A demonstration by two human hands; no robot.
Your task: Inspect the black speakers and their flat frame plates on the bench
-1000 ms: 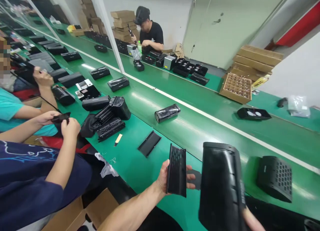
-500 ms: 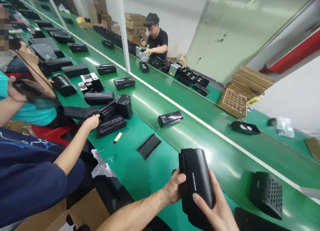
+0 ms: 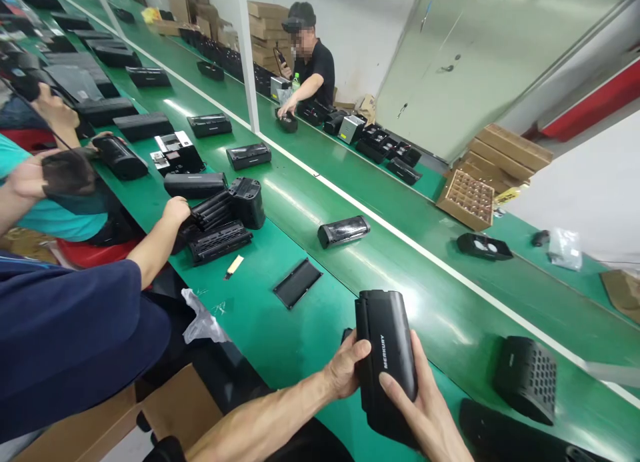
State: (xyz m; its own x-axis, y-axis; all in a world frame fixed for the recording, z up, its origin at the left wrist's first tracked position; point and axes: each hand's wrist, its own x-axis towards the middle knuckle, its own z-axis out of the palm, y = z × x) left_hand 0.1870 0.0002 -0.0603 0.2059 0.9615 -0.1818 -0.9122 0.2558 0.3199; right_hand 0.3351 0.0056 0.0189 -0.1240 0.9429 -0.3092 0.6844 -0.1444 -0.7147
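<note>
A black plastic housing with MERKURY printed in white stands tilted between my hands, above the front edge of the green line. Its left side is gripped by my left hand, the thumb lying over the edge. My right hand wraps the lower right side, its thumb pressed on the front face near the lettering. Part of another dark object shows behind my left fingers. Close by on the right lies a black housing with a honeycomb grille. A flat black panel rests on the bench farther up.
Black housings are spread along the green belt. At left, a co-worker's hand touches stacked black parts beside a box cutter. An open carton is below. Across the belt sits another person, near a partitioned box.
My hands keep their hold on the housing, which has barely shifted. The person across the belt has reached onto a black unit. The neighbouring co-worker's hand has moved up and left slightly.
</note>
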